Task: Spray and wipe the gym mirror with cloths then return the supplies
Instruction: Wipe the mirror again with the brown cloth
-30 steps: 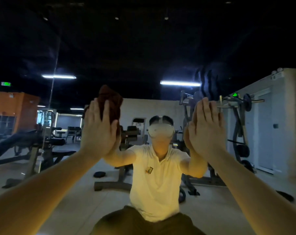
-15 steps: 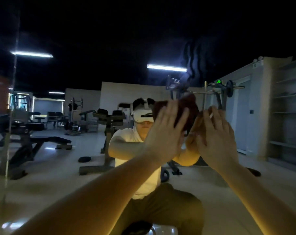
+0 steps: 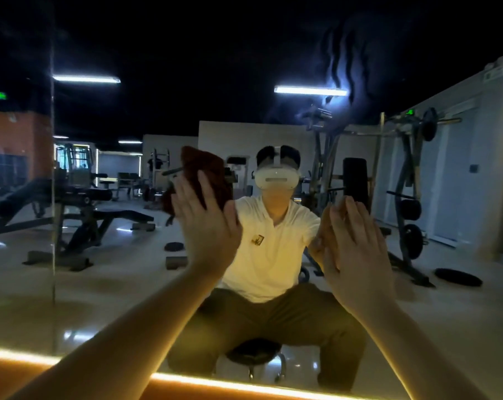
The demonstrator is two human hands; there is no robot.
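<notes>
The gym mirror [image 3: 123, 287] fills the view and reflects me seated on a stool. My left hand [image 3: 208, 226] lies flat with straight fingers, pressing a dark red-brown cloth [image 3: 204, 168] against the glass left of centre. The cloth sticks out above the fingertips. My right hand [image 3: 358, 252] is also flat on the mirror at the right, fingers straight. A brownish edge shows at its fingertips, and I cannot tell whether that is a second cloth or the hand's reflection. No spray bottle is in view.
Wavy wet streaks [image 3: 341, 59] mark the glass at the upper right. A vertical mirror seam [image 3: 53, 197] runs down the left. A glowing orange light strip [image 3: 204, 381] lines the mirror's bottom edge. Benches, racks and weight plates appear as reflections only.
My left hand swept the cloth right until it was beside the right hand, then back left to where it is now. The right hand stayed nearly in place on the glass.
</notes>
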